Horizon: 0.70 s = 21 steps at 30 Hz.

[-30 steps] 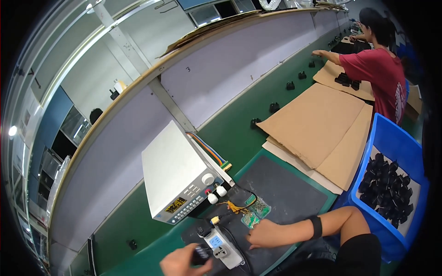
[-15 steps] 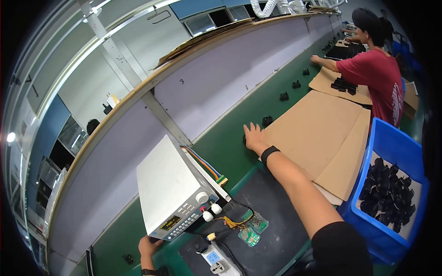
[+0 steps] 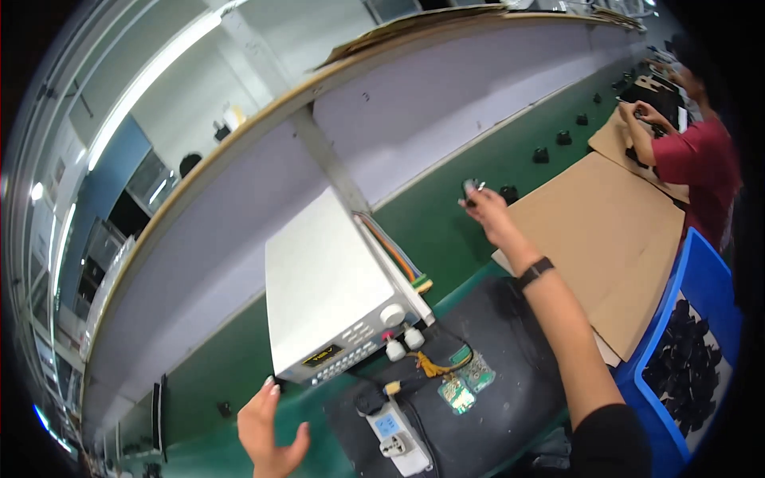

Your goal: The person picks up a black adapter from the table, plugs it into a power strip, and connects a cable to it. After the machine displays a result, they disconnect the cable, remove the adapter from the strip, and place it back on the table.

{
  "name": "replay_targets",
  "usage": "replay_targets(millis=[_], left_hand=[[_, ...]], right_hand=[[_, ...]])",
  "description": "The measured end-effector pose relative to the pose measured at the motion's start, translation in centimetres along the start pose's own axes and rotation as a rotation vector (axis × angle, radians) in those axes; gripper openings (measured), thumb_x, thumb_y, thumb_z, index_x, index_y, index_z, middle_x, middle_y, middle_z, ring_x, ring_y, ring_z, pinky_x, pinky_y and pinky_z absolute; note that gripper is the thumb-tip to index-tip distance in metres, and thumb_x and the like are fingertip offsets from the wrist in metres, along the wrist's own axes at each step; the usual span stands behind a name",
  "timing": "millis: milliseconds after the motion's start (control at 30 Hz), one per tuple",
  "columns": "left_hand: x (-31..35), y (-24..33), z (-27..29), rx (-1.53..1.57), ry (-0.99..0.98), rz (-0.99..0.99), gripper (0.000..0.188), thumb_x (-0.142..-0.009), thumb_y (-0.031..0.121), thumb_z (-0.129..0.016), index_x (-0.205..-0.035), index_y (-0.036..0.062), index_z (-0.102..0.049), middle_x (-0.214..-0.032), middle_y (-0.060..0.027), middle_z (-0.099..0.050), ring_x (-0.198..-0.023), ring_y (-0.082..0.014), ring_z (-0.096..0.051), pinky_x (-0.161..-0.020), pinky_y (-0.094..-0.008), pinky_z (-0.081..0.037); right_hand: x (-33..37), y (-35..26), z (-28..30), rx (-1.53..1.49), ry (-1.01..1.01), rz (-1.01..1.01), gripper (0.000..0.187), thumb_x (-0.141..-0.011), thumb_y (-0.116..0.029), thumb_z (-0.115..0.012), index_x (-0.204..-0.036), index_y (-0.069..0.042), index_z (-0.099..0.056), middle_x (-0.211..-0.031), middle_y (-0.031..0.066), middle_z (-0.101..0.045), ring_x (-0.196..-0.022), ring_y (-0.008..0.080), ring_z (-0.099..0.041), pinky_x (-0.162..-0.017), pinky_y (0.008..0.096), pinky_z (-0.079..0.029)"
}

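Observation:
My right hand (image 3: 492,215) is raised over the green bench and closed on a small black plug adapter (image 3: 472,193), whose pins are blurred by motion. Another black adapter (image 3: 508,194) stands just beyond it. At the lower left my left hand (image 3: 271,434) is empty, its thumb spread from its fingers. Its fingertips come close to the front left corner of a white bench instrument (image 3: 331,279) with a small lit display. Before the instrument lie a white power strip (image 3: 392,446) with a black plug in it, and small green circuit boards (image 3: 466,382) on a dark mat.
Flat cardboard (image 3: 606,247) covers the bench to the right. A blue bin (image 3: 649,358) beside it holds many black pieces. More adapters (image 3: 564,137) stand in a row along the far bench. A co-worker in a red shirt (image 3: 701,155) sits further along, hands on small parts.
My right hand has lifted off the bench with the black adapter. My left hand has opened beside the instrument's corner. The view has shifted, and the co-worker's hands have come together.

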<state>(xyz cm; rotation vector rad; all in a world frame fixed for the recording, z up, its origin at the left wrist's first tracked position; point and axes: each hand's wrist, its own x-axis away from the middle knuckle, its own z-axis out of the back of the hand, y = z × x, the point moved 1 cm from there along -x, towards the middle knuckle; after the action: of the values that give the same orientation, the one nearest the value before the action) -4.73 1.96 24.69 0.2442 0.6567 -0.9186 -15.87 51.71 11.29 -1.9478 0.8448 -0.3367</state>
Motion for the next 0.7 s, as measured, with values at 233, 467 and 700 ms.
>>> replay_targets(millis=[233,467,700], left_hand=[[-2.1,5.2,-3.1,0.132,0.079,-0.361,0.043,-0.072,0.028,-0.075,-0.107,0.0070,-0.063,-0.113,-0.0138,-0.061,-0.100,-0.0281,-0.061,-0.077,-0.0349,-0.048],[-0.4,7.9,-4.9,0.302,-0.088,-0.355,0.048,-0.067,0.016,-0.078,-0.109,0.0003,-0.061,-0.107,-0.0159,-0.063,-0.092,-0.0293,-0.063,-0.077,-0.0351,-0.051],[2.0,5.6,-2.8,0.575,-0.275,-0.012,0.053,-0.059,0.014,-0.083,-0.107,0.0034,-0.062,-0.100,-0.0102,-0.065,-0.086,-0.0257,-0.064,-0.074,-0.0321,-0.052]], right_hand=[[22.8,-8.3,-8.2,-0.040,-0.700,-0.214,0.040,-0.093,-0.027,-0.051,-0.125,-0.004,-0.046,-0.104,0.0075,-0.059,-0.072,0.0127,-0.061,-0.056,0.0209,-0.048],[31.1,-3.6,-7.1,-0.019,-0.877,-0.786,0.038,-0.096,-0.039,-0.045,-0.113,-0.006,-0.054,-0.080,0.0005,-0.058,-0.061,0.0070,-0.056,-0.052,0.0192,-0.043],[30.9,-2.1,-8.6,0.503,-1.002,-0.074,0.039,-0.092,-0.041,-0.050,-0.093,-0.003,-0.060,-0.080,0.0074,-0.059,-0.069,0.0199,-0.059,-0.061,0.0318,-0.046]])
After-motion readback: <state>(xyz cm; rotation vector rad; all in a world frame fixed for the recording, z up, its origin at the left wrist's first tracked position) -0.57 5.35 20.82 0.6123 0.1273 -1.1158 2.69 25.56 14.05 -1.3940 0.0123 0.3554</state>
